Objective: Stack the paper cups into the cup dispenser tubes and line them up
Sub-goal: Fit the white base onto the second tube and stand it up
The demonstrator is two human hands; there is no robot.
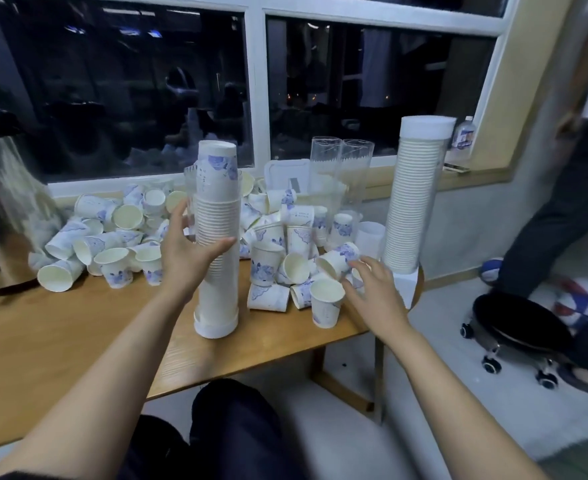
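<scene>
A clear dispenser tube (216, 292) stands on the wooden table (60, 341), filled with stacked paper cups that rise above its top. My left hand (185, 251) curls round the tube at mid height. My right hand (372, 292) hovers with spread fingers over loose cups, close to an upright cup (326, 303) and a tipped cup (337, 259), holding nothing. A heap of loose white cups with blue print (119, 233) covers the back of the table. A full capped tube (415, 199) stands at the right corner. Two empty clear tubes (341, 164) stand behind.
A steel urn (5, 209) stands at the left of the table. A window sill with a water bottle (463, 133) runs behind. To the right, a person's legs (555, 209) and a wheeled stool (517, 327) are on the floor. My knees show below the table edge.
</scene>
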